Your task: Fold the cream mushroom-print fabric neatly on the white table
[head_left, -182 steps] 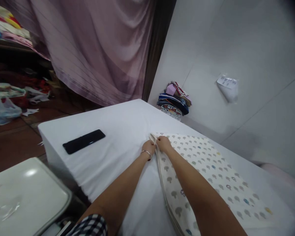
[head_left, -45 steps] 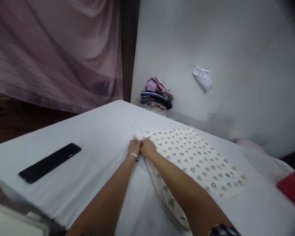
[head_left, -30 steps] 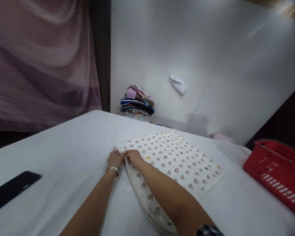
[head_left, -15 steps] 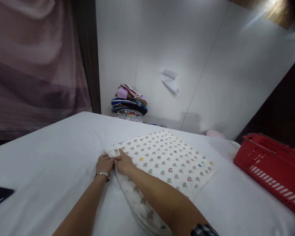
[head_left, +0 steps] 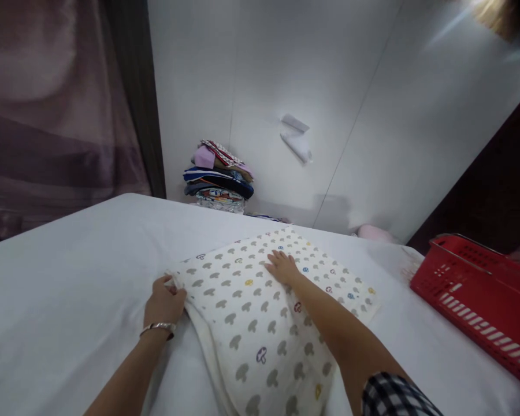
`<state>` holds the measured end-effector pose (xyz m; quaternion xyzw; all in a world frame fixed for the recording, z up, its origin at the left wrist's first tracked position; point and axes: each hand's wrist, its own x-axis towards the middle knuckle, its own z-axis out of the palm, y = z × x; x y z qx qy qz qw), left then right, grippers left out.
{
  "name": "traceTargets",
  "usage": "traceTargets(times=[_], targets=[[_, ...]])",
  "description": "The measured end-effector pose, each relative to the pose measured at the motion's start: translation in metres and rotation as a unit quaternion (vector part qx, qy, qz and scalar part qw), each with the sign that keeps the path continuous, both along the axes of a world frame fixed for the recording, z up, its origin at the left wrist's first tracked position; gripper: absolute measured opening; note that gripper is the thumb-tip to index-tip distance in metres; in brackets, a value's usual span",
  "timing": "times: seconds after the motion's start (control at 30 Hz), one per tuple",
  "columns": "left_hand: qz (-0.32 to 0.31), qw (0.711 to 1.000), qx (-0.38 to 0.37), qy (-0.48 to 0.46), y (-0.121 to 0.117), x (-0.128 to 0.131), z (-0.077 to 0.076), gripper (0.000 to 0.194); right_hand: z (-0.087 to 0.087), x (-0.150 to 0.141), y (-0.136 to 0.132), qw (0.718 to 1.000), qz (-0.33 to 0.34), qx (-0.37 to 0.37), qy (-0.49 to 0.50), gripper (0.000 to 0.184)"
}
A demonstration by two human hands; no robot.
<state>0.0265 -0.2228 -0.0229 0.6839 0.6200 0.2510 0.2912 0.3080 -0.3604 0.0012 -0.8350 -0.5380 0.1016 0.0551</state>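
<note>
Mushroom-printed white fabric [head_left: 251, 300] lies on the white-covered table [head_left: 99, 248], its corner pinched in the braceleted left hand [head_left: 164, 300], its surface spreading rightward beneath the right hand [head_left: 282, 267], open with fingers spread.

Indoor room (kind unclear), white-covered table [head_left: 91, 260], stacked fabrics [head_left: 219, 182], curtain [head_left: 47, 115]

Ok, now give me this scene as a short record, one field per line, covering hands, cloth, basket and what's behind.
left hand: pinches the near-left corner of the cloth, bracelet on wrist
right hand: spread flat on the cloth, not gripping
cloth: white with mushroom print, spread on the table
table: white covering
basket: red plastic, at the right side
behind: stack of folded fabrics, pale wall
</note>
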Motion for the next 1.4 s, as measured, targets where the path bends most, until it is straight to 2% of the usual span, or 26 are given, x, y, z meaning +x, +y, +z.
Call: traceTargets(times=[0.2, 0.27, 0.33, 0.43, 0.57, 0.77, 0.9, 0.97, 1.07, 1.13, 1.27, 1.4], targets=[[0.013, 1.0, -0.009, 0.002, 0.0, -0.003, 0.006, 0.051, 0.0, 0.029, 0.001, 0.996, 0.047, 0.065, 0.031, 0.058], [0.017, 1.0, 0.003, 0.01, 0.0, -0.005, 0.008, 0.053, -0.003, 0.053, -0.003, 0.998, -0.005, 0.058, 0.012, 0.059], [0.014, 0.999, 0.014, 0.025, 0.0, -0.006, 0.009, 0.055, -0.009, 0.082, -0.01, 0.998, -0.064, 0.014, -0.018, 0.057], [0.006, 0.998, 0.022, 0.064, 0.001, -0.006, 0.009, 0.056, -0.018, 0.118, -0.02, 0.994, -0.098, -0.032, -0.037, 0.054], [0.003, 0.995, 0.026, 0.099, 0.003, -0.004, 0.008, 0.057, -0.029, 0.14, -0.026, 0.993, -0.102, -0.012, -0.058, 0.055], [-0.005, 0.993, 0.033, 0.113, -0.001, -0.004, 0.011, 0.054, -0.033, 0.164, -0.035, 0.985, -0.166, -0.029, -0.043, 0.057], [-0.013, 0.993, 0.033, 0.113, -0.001, -0.005, 0.009, 0.055, -0.024, 0.149, -0.037, 0.985, -0.166, -0.025, -0.043, 0.057], [-0.015, 0.993, 0.039, 0.109, -0.001, -0.005, 0.007, 0.055, -0.022, 0.127, -0.044, 0.992, -0.118, -0.014, -0.053, 0.058], [-0.015, 0.994, 0.047, 0.101, 0.0, -0.004, 0.005, 0.054, -0.023, 0.09, -0.063, 0.998, -0.001, -0.003, -0.059, 0.057], [-0.017, 0.993, 0.059, 0.096, 0.0, -0.004, 0.004, 0.053, -0.023, 0.072, -0.076, 0.998, 0.031, -0.019, -0.049, 0.057], [-0.032, 0.993, 0.064, 0.095, 0.0, -0.004, 0.006, 0.053, -0.019, 0.061, -0.094, 0.999, 0.005, -0.037, -0.036, 0.059], [-0.047, 0.992, 0.06, 0.1, -0.003, -0.003, 0.012, 0.054, -0.019, 0.075, -0.12, 0.996, -0.044, -0.021, -0.079, 0.057]])
